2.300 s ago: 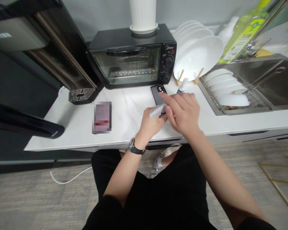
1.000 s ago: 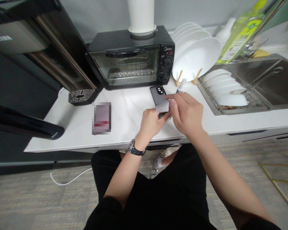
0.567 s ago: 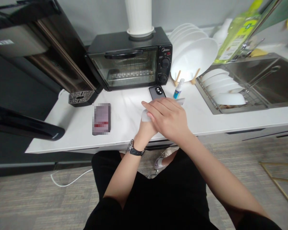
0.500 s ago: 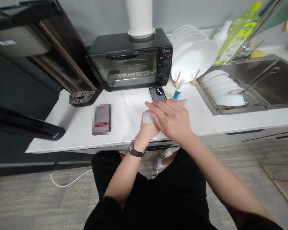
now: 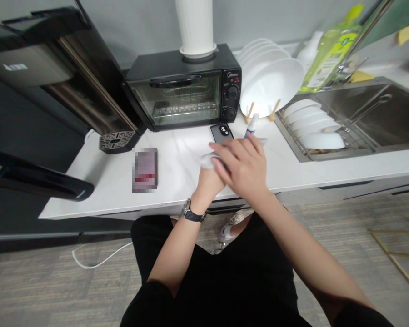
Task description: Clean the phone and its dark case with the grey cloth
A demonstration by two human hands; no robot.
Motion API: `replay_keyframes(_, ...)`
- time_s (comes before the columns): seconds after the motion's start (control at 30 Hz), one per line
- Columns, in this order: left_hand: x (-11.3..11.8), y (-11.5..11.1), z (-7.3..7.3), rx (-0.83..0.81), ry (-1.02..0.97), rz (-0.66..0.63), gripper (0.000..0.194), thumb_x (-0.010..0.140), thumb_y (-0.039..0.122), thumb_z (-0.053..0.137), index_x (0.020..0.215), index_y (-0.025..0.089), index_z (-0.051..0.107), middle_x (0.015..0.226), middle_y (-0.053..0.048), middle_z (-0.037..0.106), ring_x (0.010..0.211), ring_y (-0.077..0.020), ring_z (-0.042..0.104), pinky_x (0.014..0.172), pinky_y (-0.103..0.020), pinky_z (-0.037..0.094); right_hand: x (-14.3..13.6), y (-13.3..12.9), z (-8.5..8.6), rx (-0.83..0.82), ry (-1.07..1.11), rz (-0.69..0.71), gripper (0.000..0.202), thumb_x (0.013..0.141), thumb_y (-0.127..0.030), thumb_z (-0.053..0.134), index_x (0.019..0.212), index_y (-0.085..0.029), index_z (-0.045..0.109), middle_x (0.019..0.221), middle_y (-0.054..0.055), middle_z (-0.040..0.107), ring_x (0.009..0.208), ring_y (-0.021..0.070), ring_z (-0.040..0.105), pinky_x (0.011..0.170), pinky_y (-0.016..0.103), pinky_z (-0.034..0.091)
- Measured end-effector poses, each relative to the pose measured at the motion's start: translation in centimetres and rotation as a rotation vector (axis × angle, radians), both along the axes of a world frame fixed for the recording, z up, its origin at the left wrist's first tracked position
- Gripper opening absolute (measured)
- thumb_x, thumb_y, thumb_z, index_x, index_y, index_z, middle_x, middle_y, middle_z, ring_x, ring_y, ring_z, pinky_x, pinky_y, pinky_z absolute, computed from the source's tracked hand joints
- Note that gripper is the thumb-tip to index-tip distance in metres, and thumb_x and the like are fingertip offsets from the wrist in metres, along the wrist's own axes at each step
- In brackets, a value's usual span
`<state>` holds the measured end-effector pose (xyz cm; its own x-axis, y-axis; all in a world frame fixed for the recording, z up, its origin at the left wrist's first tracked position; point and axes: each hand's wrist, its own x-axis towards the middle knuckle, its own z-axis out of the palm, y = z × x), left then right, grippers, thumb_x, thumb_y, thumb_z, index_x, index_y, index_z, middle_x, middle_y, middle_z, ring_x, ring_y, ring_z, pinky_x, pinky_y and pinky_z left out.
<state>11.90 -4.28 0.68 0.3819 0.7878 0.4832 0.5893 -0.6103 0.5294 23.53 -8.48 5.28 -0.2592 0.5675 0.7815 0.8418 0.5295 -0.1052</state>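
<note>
My right hand (image 5: 243, 163) lies across my left hand (image 5: 208, 184), its fingers bent over a thin pale sheet, perhaps a wipe or cloth (image 5: 207, 160). One end of the sheet sticks out on the left, below the right thumb and forefinger. My left hand, with a black-strapped watch (image 5: 192, 212) at the wrist, is underneath; its fingers are hidden. A flat greyish edge (image 5: 261, 141) shows past the right fingers; what it belongs to is unclear. Just behind the hands lie a dark phone (image 5: 221, 131) and a small white-capped bottle (image 5: 254, 123), both partly covered.
A black toaster oven (image 5: 184, 97) carrying a white pot (image 5: 196, 27) stands at the back. Plates (image 5: 272, 86) fill a rack beside it; bowls (image 5: 318, 129) sit in the sink (image 5: 371, 104). At left are a dispenser machine (image 5: 98, 86) and a blurred-out purplish item (image 5: 145, 170).
My right hand has shifted slightly left, its fingers now more bent and spread. The sheet's left end has lifted off the back of my left hand.
</note>
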Motion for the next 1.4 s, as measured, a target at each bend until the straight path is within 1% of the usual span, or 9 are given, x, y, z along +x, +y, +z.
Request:
replay_keyframes(0.1,-0.2,-0.1,0.2,-0.019,0.003,0.04,0.021,0.095,0.019,0.058,0.075,0.018,0.064,0.068,-0.005,0.067,0.068,-0.0194,0.063,0.067,-0.03,0.046,0.6,0.0,-0.1,-0.056,0.225,-0.1,0.026,0.106,-0.038,0.05,0.109,-0.021,0.069,0.106,0.01,0.072,0.1,0.0263,0.061,0.093,0.044,0.05)
replay_keyframes(0.3,-0.4,-0.3,0.2,-0.009,0.031,0.072,0.017,0.086,0.013,0.054,0.071,0.021,0.056,0.071,-0.007,0.066,0.068,-0.0208,0.06,0.069,-0.032,0.046,0.5,-0.1,0.4,-0.009,0.038,0.012,0.018,0.104,-0.036,0.055,0.103,-0.024,0.068,0.101,0.005,0.073,0.104,0.0261,0.057,0.115,0.052,0.038)
replay_keyframes(0.5,-0.9,-0.6,0.6,-0.139,-0.035,0.004,0.03,0.088,0.013,0.057,0.06,0.02,0.052,0.055,-0.001,0.056,0.054,-0.0152,0.052,0.058,-0.028,0.038,0.7,0.1,-0.7,0.014,0.189,-0.105,0.019,0.097,-0.04,0.059,0.089,-0.024,0.061,0.088,0.006,0.064,0.089,0.0256,0.051,0.078,0.04,0.044)
replay_keyframes(0.6,-1.9,-1.0,0.4,-0.207,-0.067,-0.102,0.013,0.09,0.02,0.068,0.077,0.016,0.068,0.072,-0.002,0.07,0.068,-0.017,0.065,0.064,-0.025,0.047,1.2,-0.3,-2.0,0.093,0.232,-0.022,0.024,0.101,-0.041,0.048,0.083,-0.025,0.052,0.08,0.004,0.057,0.077,0.023,0.048,0.074,0.039,0.041)
replay_keyframes(0.77,-3.1,-1.9,-0.8,-0.317,-0.113,-0.322,0.043,0.096,0.028,0.073,0.138,0.025,0.065,0.13,-0.01,0.073,0.12,-0.025,0.069,0.106,-0.039,0.053,3.0,-0.5,-4.4,0.056,0.674,0.02,0.037,0.106,-0.05,0.032,0.08,-0.027,0.044,0.076,0.001,0.049,0.071,0.0209,0.05,0.068,0.037,0.041)
replay_keyframes(0.97,-2.9,-2.7,-1.9,-0.316,-0.089,-0.254,0.058,0.094,0.039,0.078,0.146,0.024,0.059,0.137,-0.012,0.065,0.131,-0.0278,0.064,0.116,-0.043,0.049,3.9,-0.7,-6.3,-0.208,1.004,-0.008,0.043,0.104,-0.052,0.035,0.079,-0.025,0.056,0.077,0.002,0.058,0.072,0.02,0.056,0.069,0.034,0.046)
replay_keyframes(1.1,-2.6,-2.9,-2.3,-0.24,-0.042,-0.152,0.054,0.094,0.027,0.076,0.146,0.025,0.059,0.134,-0.01,0.064,0.126,-0.0257,0.063,0.115,-0.041,0.05,4.9,-0.9,-7.2,-0.314,1.08,-0.019,0.043,0.103,-0.053,0.043,0.077,-0.023,0.06,0.075,0.002,0.064,0.073,0.0198,0.061,0.074,0.035,0.051)
replay_keyframes(1.3,-2.5,-3.1,-2.6,-0.097,0.149,0.01,0.061,0.088,0.039,0.083,0.141,0.017,0.063,0.126,-0.012,0.064,0.121,-0.032,0.057,0.111,-0.047,0.051,9.0,-0.8,-7.9,-0.376,1.906,-0.002,0.031,0.096,-0.051,0.053,0.086,-0.023,0.063,0.078,0.0,0.072,0.077,0.0191,0.074,0.08,0.036,0.063)
replay_keyframes(1.4,-2.5,-3.2,-2.7,-0.08,0.184,0.018,0.067,0.089,0.047,0.081,0.145,0.017,0.059,0.129,-0.013,0.061,0.123,-0.0327,0.056,0.112,-0.048,0.051,10.1,-1.7,-7.6,-0.658,2.095,0.131,0.018,0.092,-0.032,0.057,0.096,-0.021,0.07,0.091,0.004,0.08,0.085,0.0196,0.078,0.084,0.036,0.065)
